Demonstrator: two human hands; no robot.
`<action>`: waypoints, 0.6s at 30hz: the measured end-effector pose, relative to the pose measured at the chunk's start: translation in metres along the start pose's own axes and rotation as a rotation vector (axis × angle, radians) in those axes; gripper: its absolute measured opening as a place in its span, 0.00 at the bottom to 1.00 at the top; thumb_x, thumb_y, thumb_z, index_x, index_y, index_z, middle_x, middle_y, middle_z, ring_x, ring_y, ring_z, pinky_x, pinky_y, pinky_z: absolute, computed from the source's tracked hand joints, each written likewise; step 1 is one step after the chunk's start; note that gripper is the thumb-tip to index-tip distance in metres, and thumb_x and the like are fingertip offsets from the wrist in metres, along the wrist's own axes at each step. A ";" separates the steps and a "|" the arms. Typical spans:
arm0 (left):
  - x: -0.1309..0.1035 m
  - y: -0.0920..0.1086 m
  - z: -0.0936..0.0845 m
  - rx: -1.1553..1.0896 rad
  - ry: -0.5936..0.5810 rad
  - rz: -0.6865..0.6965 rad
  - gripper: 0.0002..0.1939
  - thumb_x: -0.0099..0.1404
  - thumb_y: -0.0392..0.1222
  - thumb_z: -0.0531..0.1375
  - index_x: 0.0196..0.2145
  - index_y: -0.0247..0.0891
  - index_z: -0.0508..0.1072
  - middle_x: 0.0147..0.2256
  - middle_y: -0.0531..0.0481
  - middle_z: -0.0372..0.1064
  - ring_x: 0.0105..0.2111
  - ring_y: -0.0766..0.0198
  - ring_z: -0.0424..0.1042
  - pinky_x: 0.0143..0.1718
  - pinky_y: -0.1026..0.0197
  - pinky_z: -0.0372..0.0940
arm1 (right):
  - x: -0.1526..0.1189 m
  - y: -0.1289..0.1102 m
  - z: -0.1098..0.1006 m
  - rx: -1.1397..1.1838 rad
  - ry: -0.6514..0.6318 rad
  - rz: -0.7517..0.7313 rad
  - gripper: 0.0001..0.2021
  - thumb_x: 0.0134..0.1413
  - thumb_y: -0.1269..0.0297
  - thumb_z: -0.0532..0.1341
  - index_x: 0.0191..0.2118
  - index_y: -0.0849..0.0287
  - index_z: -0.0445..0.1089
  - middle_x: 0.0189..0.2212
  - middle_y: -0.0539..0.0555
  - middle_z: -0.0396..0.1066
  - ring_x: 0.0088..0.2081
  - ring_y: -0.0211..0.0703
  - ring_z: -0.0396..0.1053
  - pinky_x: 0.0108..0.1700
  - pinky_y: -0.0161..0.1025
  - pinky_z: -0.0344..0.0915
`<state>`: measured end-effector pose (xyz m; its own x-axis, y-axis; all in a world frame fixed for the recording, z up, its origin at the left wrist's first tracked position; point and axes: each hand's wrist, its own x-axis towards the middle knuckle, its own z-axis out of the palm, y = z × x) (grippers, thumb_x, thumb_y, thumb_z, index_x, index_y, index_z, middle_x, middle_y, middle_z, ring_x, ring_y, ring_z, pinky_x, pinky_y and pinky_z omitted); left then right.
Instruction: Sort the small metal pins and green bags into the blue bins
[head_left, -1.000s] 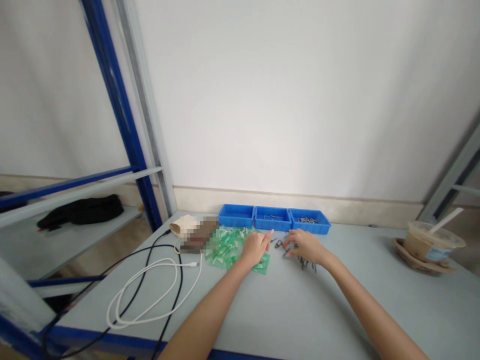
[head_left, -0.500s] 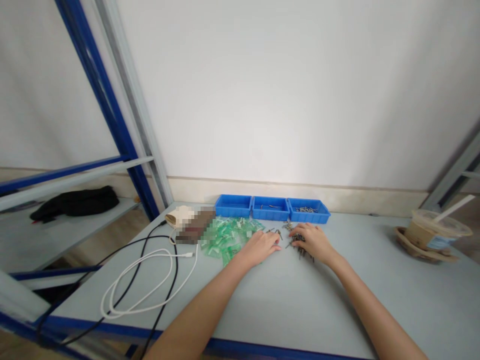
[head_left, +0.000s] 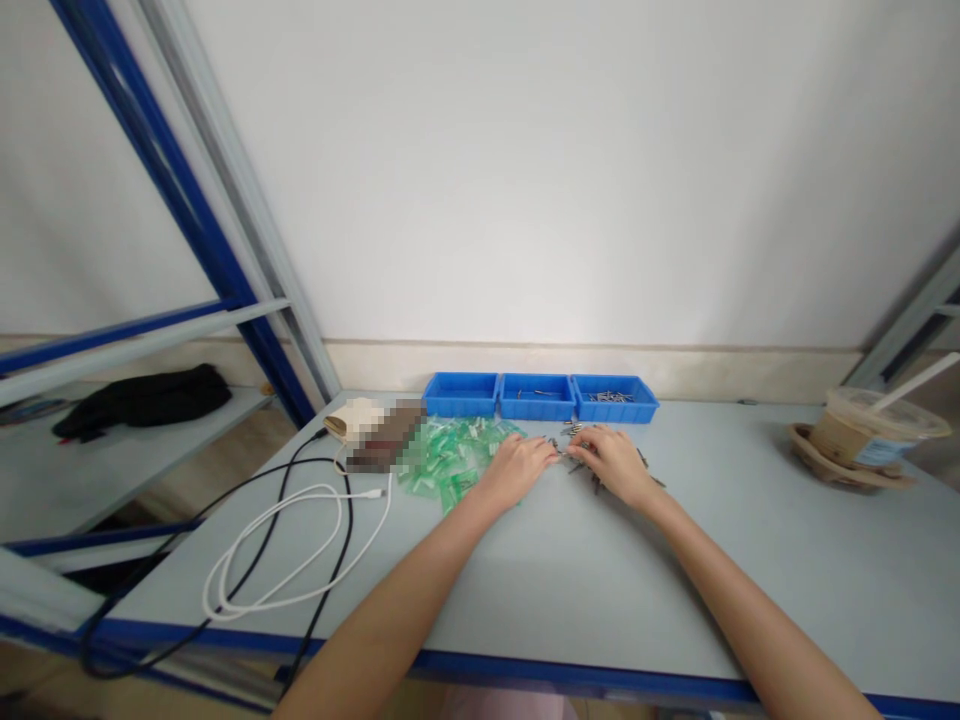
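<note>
A loose pile of small metal screws (head_left: 596, 482), too small to make out well, lies on the table partly hidden beneath my right hand (head_left: 611, 465). That hand's fingers are curled, with thumb and forefinger close together at the pile's left side. My left hand (head_left: 519, 468) is just left of it, its fingers drawn together and tips at a few pieces; whatever it pinches is hidden. Green plastic bags (head_left: 442, 460) lie heaped by my left hand. Behind stand a left blue bin (head_left: 461, 408), a middle blue bin (head_left: 536, 411) with a few metal pieces and a right blue bin (head_left: 616, 413) holding several.
A white cable (head_left: 259, 605) and a black cable (head_left: 341, 545) loop across the table's left side. A pixelated object (head_left: 386, 440) lies beyond them. A lidded drink cup (head_left: 862, 435) with a straw sits in a cardboard holder (head_left: 817, 460) at right.
My hands have come closer together, the right one shifting left over the pile with its thumb nearer its forefinger. The camera view has also shifted slightly.
</note>
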<state>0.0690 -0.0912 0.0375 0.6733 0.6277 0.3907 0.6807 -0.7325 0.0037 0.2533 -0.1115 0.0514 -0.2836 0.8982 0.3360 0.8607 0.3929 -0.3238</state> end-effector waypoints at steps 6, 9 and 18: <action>-0.001 0.004 -0.005 -0.104 0.018 -0.069 0.12 0.68 0.41 0.47 0.34 0.37 0.69 0.32 0.51 0.72 0.32 0.64 0.69 0.36 0.63 0.58 | -0.002 -0.010 -0.006 0.059 0.001 -0.179 0.12 0.60 0.59 0.49 0.42 0.55 0.67 0.36 0.53 0.72 0.33 0.40 0.67 0.40 0.38 0.54; -0.001 0.007 -0.010 -0.172 -0.003 -0.106 0.13 0.68 0.42 0.47 0.35 0.38 0.70 0.30 0.52 0.71 0.30 0.65 0.69 0.35 0.64 0.58 | -0.003 -0.011 -0.005 -0.073 0.046 -0.177 0.14 0.60 0.59 0.48 0.37 0.56 0.71 0.31 0.55 0.73 0.34 0.43 0.68 0.39 0.40 0.53; -0.002 0.006 -0.012 -0.165 0.042 -0.047 0.12 0.68 0.42 0.48 0.39 0.38 0.69 0.34 0.51 0.72 0.34 0.63 0.70 0.39 0.63 0.58 | -0.002 -0.011 -0.012 0.226 -0.014 -0.051 0.15 0.59 0.56 0.50 0.36 0.54 0.72 0.35 0.51 0.75 0.36 0.42 0.70 0.39 0.36 0.59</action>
<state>0.0681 -0.0997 0.0476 0.6266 0.6535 0.4245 0.6525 -0.7379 0.1728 0.2495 -0.1200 0.0643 -0.3313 0.8780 0.3456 0.7288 0.4708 -0.4973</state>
